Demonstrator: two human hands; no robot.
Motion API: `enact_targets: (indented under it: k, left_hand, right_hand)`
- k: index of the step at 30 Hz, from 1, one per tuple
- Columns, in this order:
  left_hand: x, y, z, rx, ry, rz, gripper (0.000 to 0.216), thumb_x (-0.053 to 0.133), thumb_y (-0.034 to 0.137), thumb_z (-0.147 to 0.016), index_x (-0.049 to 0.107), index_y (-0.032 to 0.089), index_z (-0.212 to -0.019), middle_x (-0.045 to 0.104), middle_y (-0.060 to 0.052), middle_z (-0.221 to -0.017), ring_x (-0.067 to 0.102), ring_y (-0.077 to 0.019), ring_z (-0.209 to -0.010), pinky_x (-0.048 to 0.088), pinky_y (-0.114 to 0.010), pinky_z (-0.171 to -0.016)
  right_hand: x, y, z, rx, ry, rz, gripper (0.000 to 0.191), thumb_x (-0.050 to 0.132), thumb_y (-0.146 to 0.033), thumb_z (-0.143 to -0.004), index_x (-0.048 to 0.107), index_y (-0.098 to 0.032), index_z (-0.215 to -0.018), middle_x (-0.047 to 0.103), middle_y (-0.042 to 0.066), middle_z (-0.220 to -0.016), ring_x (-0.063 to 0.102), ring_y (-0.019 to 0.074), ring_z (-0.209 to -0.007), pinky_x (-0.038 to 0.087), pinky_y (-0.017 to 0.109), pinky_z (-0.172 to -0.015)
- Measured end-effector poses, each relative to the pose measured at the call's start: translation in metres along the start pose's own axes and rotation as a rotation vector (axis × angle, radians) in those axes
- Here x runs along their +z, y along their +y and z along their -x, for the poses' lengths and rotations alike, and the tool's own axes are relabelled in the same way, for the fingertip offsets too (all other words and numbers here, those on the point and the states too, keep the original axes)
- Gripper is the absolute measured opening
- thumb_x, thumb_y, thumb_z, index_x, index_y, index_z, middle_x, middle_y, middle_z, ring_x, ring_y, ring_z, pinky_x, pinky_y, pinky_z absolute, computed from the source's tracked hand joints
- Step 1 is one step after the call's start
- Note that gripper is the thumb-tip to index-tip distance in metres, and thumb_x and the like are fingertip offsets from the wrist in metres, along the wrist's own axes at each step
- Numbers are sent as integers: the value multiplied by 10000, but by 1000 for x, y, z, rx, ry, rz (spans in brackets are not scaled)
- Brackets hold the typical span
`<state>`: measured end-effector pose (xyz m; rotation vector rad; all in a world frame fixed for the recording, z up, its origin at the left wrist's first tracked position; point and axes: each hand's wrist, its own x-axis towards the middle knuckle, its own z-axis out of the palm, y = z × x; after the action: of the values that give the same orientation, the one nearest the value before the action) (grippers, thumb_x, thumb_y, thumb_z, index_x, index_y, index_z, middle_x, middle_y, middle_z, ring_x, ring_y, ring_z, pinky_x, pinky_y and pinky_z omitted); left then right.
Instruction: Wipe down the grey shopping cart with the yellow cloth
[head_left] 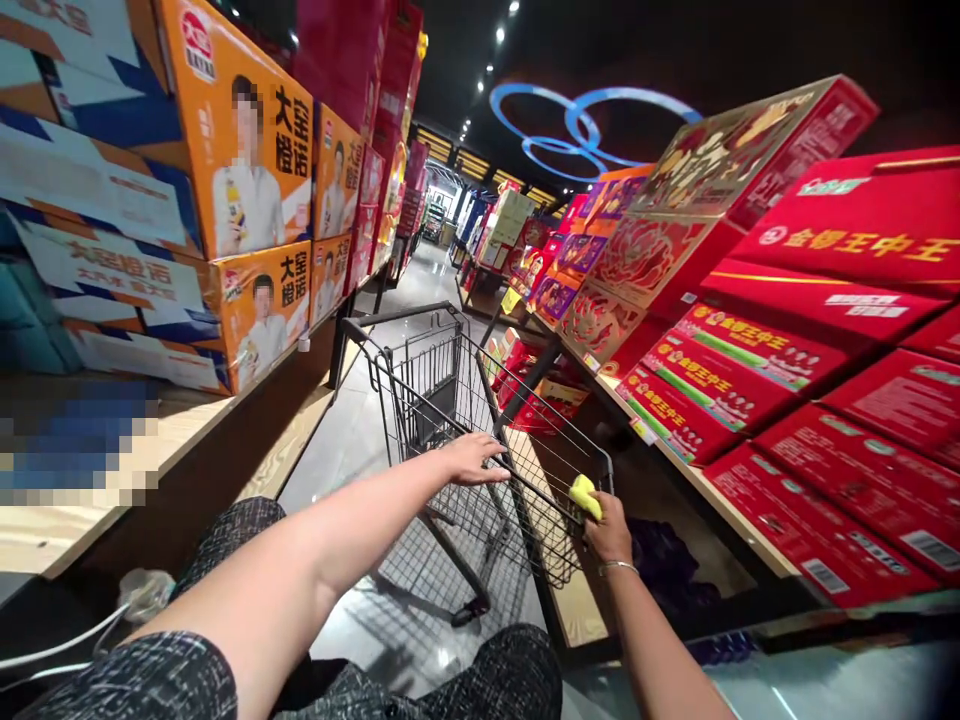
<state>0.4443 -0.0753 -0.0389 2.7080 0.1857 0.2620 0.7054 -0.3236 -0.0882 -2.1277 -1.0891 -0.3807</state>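
"Yellow cloth (583, 497), as judged by look: state the grip."

"Right hand (613, 530) is closed on it, at the near right corner of the cart (436, 410). Left hand (474, 460) is palm down, fingers loosely extended, over the near-side rim (546, 492), with no object visible in it; firm contact cannot be confirmed."

"Step in hand?"

"Judged: wiping the cart. The next move calls for the cloth pressed flat and drawn along the rim, the free hand steadying the frame."

"Clearances?"

"Right: narrow. The right shelf (739, 520) has its front edge just beside the cart, with red boxes (697, 370) stacked near that edge; keep strokes inboard. Left: a strip of floor (337, 440) separates the cart from the left shelf (180, 430), which bears orange boxes (259, 160). Beyond the far edge, the aisle offers more room."
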Motion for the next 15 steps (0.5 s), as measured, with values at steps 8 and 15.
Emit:
enact_targets:
  k: [8,15]
  left_hand:
    - [-106,-55,86,-351,582,-332,448,560,407,-890,598,221,-1296,497,-126,-1433,263,-354,-1434,100,-592,-1172]
    - [-123,-50,141,-421,442,-342,379,469,426,-921,674,210,-1157,713,-85,-1104,617,-280,-1100,402,-436,-1038]
  right_hand:
    - [65,-114,-47,-161,103,-297,256,602,-341,-672,590,-246,-909,592,120,-1014,608,297,-955,520,503,-850]
    - [127,-278,-24,-295,-117,-767,360,591,-325,-811,572,-223,-1156,536,68,-1187,534,201,-1143,437,419,-1034]
